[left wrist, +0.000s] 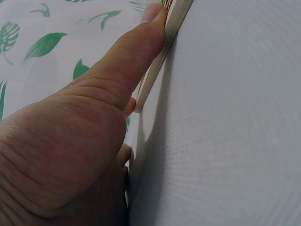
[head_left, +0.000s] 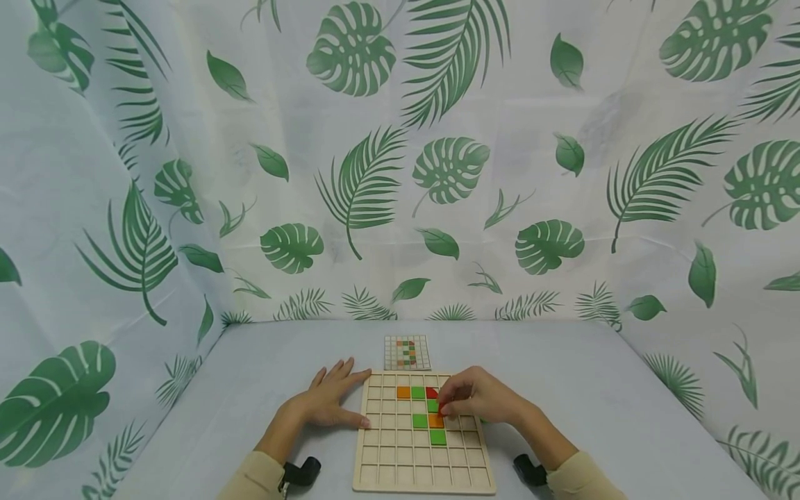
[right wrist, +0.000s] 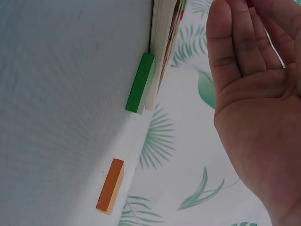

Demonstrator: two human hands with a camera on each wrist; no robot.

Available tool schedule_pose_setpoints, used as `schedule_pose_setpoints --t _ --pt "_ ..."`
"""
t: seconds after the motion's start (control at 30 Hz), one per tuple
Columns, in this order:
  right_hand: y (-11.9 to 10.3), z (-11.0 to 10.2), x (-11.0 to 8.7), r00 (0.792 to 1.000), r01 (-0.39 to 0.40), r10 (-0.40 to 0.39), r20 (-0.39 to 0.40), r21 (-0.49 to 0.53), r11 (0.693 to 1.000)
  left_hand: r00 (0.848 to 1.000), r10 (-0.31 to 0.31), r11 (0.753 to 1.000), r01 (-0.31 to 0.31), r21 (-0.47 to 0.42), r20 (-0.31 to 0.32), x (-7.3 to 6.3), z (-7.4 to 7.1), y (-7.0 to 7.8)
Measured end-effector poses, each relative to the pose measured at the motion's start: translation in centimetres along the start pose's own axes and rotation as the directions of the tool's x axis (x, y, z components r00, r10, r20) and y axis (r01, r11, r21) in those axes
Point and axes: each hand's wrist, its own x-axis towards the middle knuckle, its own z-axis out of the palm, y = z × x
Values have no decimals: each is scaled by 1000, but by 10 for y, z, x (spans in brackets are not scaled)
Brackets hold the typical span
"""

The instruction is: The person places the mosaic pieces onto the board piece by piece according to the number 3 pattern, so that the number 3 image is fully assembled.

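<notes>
A wooden grid board [head_left: 406, 476] lies on the table, with several coloured tiles in its upper right cells. My right hand [head_left: 478, 394] pinches a small red tile [head_left: 441, 410] over the board, just beside an orange tile [head_left: 435, 421]. The fingers partly cover the cells there, and the held tile's full shape is hidden. Green tiles [head_left: 420, 421] and a red piece [head_left: 431, 393] sit in nearby cells. At the left edge my left hand [head_left: 331, 399] lies with spread fingers, its thumb [left wrist: 134, 52] touching the board's side.
Behind the board lies a small printed grid card [head_left: 406, 353] with a coloured pattern. A loose green tile [right wrist: 140, 84] rests beside the board's right edge, and an orange tile [right wrist: 110, 186] lies farther off. Leaf-printed cloth [head_left: 437, 278] hangs behind the table.
</notes>
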Motion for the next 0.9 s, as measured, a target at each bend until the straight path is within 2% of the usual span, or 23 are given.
schedule_pose_setpoints --t 0.23,0.9 --pt "-2 3 1 999 -12 10 39 56 998 1000 15 1000 -15 4 6 0 0 -2" --pt "-5 13 4 992 14 -19 128 41 999 1000 12 1000 -12 13 -2 1 0 -3"
